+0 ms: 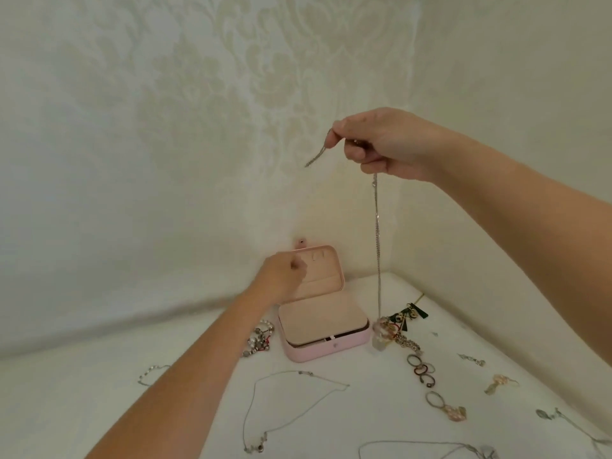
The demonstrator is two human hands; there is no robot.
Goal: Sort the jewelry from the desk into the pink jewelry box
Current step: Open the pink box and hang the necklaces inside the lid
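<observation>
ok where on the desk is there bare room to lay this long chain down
Widest bare patch: the desk's left end, left of the small bracelet. A smaller one lies between the thin necklace and the row of rings. Crowded: right of the pink jewelry box, where the long chain from your right hand hangs over a tangled pile.

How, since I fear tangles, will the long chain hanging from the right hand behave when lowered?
Probably floppy: the chain hangs straight and limp from the right hand, so it would likely pile up loosely. Its pendant seems to weight the lower end, so it may swing.
</observation>
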